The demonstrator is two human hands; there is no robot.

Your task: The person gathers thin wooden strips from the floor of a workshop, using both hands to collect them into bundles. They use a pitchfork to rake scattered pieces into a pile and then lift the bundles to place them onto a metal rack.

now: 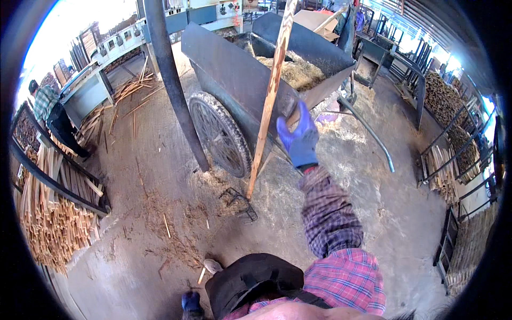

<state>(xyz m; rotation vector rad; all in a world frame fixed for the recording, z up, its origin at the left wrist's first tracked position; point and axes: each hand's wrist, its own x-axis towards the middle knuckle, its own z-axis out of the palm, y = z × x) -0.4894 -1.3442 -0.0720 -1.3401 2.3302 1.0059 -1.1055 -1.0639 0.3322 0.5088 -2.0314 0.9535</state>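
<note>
My right hand [300, 136], in a blue-purple glove, is raised with thumb and fingers apart and nothing in it. It is just right of a long wooden handle [272, 88] that slants up out of view. At the handle's foot, a black metal tined head [238, 205] rests on the floor. Behind them is a grey metal cart [234, 64] with a spoked wheel [218, 133] and a load of sawdust or shavings [298, 73]. A dark blue shape low in view looks like my left hand [190, 302], gloved; its fingers cannot be made out.
A dark steel post [173, 80] stands left of the cart; a bent tube [368, 130] sticks out on its right. Stacked wood strips [58, 213] fill a left rack. A person [50, 114] bends by a bench. Loose strips [136, 88] and more racks [453, 160] lie around.
</note>
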